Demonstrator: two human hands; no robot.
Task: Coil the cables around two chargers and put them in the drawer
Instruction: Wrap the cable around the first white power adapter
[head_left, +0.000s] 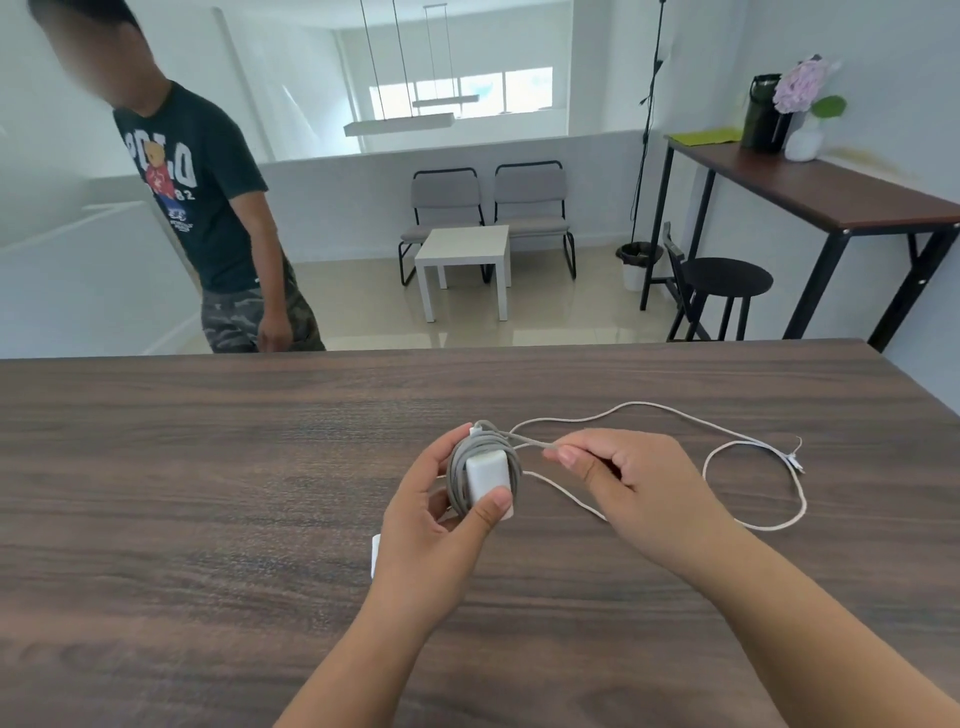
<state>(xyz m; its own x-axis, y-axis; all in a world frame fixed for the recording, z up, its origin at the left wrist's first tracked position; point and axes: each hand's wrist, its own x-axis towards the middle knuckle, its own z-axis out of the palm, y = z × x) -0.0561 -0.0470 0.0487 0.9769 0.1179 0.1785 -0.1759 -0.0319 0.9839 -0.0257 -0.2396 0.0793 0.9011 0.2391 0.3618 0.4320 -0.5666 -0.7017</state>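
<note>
Both forearms were seen entering from the bottom of the frame over a dark wood-grain table (208, 467), matte and flat. At centre frame the left hand (436, 525) was curled round a white charger (487, 478), thumb pressed on its lower front face, fingers behind. The charger was a small hard block with rounded corners, smooth plastic; judged light, rigid, a little slippery, best held across its flat faces as shown. Several turns of grey cable (457, 467) were wrapped round it; the braid looked soft, limp, matte. Just right of centre the right hand (618, 470) was pinching the cable's free run between thumb and forefinger, other fingers curled in. The loose tail (753, 527) lay in slack loops on the table toward the right edge, ending in a small plug (795, 457). It was judged to need light tension, or the turns would slide off. A white object (375, 553), possibly the second charger, was mostly hidden behind the left wrist. No drawer was seen. A bystander (197, 197) stood at upper left.
</note>
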